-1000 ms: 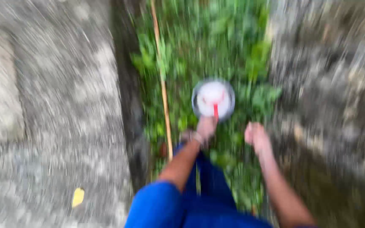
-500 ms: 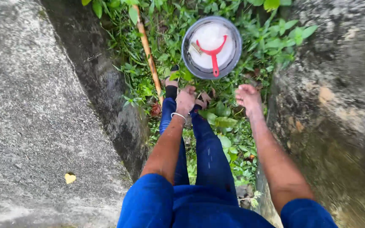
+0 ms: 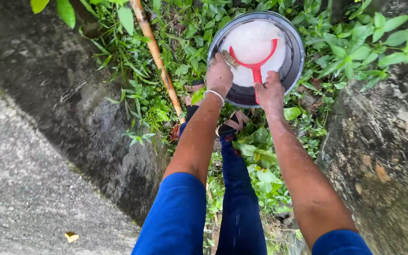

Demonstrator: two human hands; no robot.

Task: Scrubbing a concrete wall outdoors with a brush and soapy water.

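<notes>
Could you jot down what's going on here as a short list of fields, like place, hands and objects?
Place: narrow planted strip between stone walls
Left hand: on the basin's near rim, beside a brush
Right hand: on the near rim, at the red handle
Basin: round, grey metal, with a white mass inside
Stick: lies slanting among the weeds, left of the basin
Clothing: blue sleeves and trousers, sandals

Left hand [image 3: 219, 75] and right hand [image 3: 271, 93] on near rim of metal basin [image 3: 294, 56]; red handle [image 3: 257, 63] inside, weeds [image 3: 166, 52] around, bamboo stick [image 3: 157, 54] beside.
</notes>
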